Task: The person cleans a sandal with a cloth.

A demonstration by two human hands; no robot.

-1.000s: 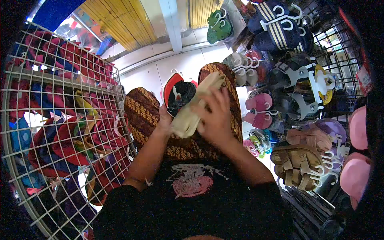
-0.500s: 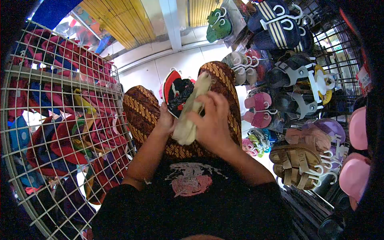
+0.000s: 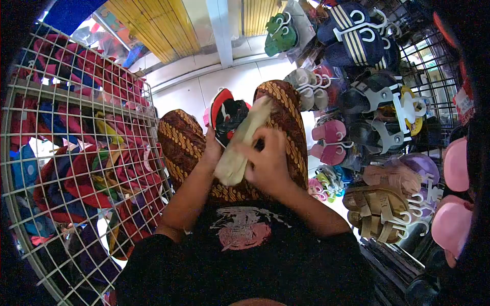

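Between my knees, my left hand (image 3: pixel 212 148) holds a black shoe with a red inside (image 3: pixel 232 115), its fingers closed at the shoe's lower left side. A pale cream cloth (image 3: pixel 240 145) lies slantwise along the right side of the shoe and covers part of it. My right hand (image 3: pixel 268 158) pinches the cloth near its middle, with the fingers curled and slightly blurred. The cloth's upper end reaches my right knee, which is in brown patterned fabric (image 3: pixel 292 117).
On the left stands a white wire grid (image 3: pixel 97 109) with red and blue footwear behind it. Sandals hang at the right, among them brown sandals (image 3: pixel 375 211), pink sandals (image 3: pixel 334 131) and striped navy ones (image 3: pixel 360 43). Green sandals (image 3: pixel 279 35) hang ahead, near a white-tiled floor (image 3: pixel 189 92).
The lower end of the cloth has shifted slightly left. My right hand has moved a little down, still at the cloth. The shoe has turned slightly in my left hand.
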